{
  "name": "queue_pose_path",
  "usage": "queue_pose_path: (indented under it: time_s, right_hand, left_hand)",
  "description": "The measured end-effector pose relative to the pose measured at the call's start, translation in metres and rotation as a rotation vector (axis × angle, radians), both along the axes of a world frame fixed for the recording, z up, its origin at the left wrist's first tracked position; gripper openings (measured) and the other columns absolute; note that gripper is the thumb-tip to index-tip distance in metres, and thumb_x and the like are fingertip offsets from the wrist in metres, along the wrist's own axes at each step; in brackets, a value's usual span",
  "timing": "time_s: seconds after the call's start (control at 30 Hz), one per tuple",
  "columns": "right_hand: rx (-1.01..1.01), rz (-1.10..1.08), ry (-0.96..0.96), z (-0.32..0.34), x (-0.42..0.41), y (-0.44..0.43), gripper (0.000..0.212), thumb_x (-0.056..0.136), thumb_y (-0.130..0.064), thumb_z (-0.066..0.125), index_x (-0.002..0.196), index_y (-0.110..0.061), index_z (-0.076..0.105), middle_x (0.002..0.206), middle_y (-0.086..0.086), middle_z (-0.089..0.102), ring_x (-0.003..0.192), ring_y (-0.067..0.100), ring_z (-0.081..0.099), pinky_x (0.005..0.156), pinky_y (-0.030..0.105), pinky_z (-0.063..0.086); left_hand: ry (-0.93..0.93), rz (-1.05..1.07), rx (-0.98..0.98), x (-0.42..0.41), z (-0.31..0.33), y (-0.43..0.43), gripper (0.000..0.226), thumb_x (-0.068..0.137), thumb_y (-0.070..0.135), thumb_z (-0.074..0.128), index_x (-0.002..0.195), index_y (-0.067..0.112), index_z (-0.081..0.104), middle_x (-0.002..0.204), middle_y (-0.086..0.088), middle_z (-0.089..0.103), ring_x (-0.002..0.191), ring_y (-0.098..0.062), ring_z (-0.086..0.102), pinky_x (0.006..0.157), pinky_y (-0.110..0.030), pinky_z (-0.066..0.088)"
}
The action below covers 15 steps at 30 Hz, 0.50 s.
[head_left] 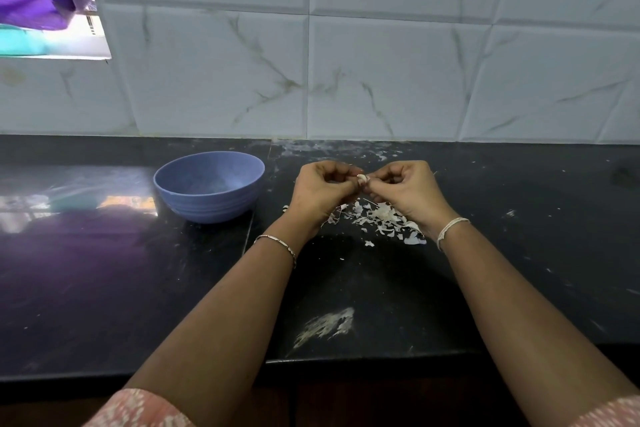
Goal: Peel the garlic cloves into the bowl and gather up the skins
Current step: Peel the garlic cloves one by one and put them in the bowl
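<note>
Blue bowl [204, 206] sits apart; left hand [318, 189] and right hand [408, 187] pinch one garlic clove [362, 178] (skins [381, 217] beneath)

Black counter [519, 253] with blue bowl [207, 187], garlic skins [377, 218].

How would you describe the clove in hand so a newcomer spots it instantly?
On the black counter, right of the blue bowl, two hands meet. The garlic clove is the small pale piece pinched between the left hand and right hand. Unlike the skins scattered below, it is held off the counter.
</note>
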State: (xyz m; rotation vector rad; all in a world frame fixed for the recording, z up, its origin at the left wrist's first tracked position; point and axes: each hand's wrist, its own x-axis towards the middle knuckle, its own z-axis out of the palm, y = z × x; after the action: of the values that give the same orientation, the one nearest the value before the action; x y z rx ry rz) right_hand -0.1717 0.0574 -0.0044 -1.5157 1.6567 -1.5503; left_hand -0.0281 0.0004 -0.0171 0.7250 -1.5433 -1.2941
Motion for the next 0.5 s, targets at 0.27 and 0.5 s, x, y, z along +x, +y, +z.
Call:
queue_pose_path:
  time_s: [0.27, 0.5]
  right_hand:
    - [0.025, 0.087, -0.184, 0.0038, 0.0026, 0.0034, 0.004, 0.082, 0.004, 0.071, 0.079, 0.002, 0.069, 0.072, 0.013, 0.070, 0.063, 0.015, 0.064, 0.064, 0.020, 0.056]
    - [0.111, 0.193, -0.469, 0.0065, 0.0025, 0.0033, 0.008, 0.087, 0.000, 0.066, 0.079, 0.000, 0.066, 0.068, 0.008, 0.069, 0.060, 0.012, 0.063, 0.062, 0.018, 0.054]
  left_hand:
    - [0.089, -0.080, 0.059, 0.0029, 0.0042, 0.0023, 0.014, 0.078, -0.007, 0.074, 0.084, 0.006, 0.073, 0.073, -0.007, 0.072, 0.069, -0.015, 0.071, 0.067, -0.021, 0.057]
    - [0.125, -0.139, 0.073, 0.0040, 0.0037, 0.0000, 0.016, 0.081, -0.008, 0.070, 0.083, 0.007, 0.072, 0.076, -0.009, 0.069, 0.072, -0.016, 0.069, 0.074, -0.025, 0.059]
